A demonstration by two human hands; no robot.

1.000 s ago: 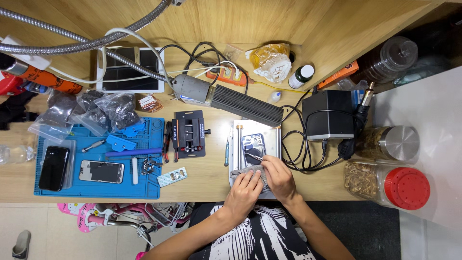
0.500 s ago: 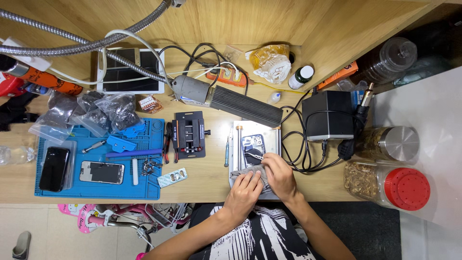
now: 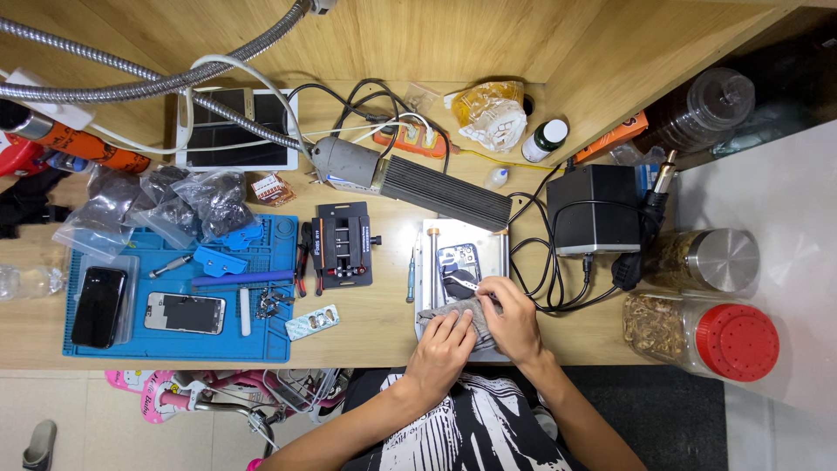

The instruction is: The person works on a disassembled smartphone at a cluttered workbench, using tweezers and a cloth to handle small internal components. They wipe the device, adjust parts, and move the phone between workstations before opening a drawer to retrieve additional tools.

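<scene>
1. The lower part of the dark phone with a round camera ring [image 3: 457, 264] is hidden under both hands and a crumpled grey cloth [image 3: 440, 316]; only its upper half shows, lying on the bright metal plate [image 3: 436, 235] just right of the black screw-clamp fixture [image 3: 340, 246].
2. The cloth itself is mostly covered by the hands, so its full shape cannot be made out.
3. The left hand [image 3: 445, 349] lies flat on the cloth at the near edge of the metal plate, fingers together and slightly curled, pressing down rather than pinching.
4. The right hand [image 3: 513, 321] sits just right of the left one, fingers curled close together. It appears to pinch a thin silvery tool [image 3: 466, 283] whose tip rests on the phone, though the tool is too small to identify.
5. The person's forearms run off the lower edge of the view, over a black-and-white patterned shirt [image 3: 471, 427].
6. Left of the fixture, a blue silicone work mat [image 3: 174, 336] carries a black phone [image 3: 98, 307] in a clear tray and a bare phone frame [image 3: 184, 312].
7. Right of the metal plate stands a black box-shaped power unit [image 3: 593, 209], its cables looping toward the plate.
8. Farther right, a clear jar with a red lid [image 3: 737, 342] is partly cut by the desk's edge.
</scene>
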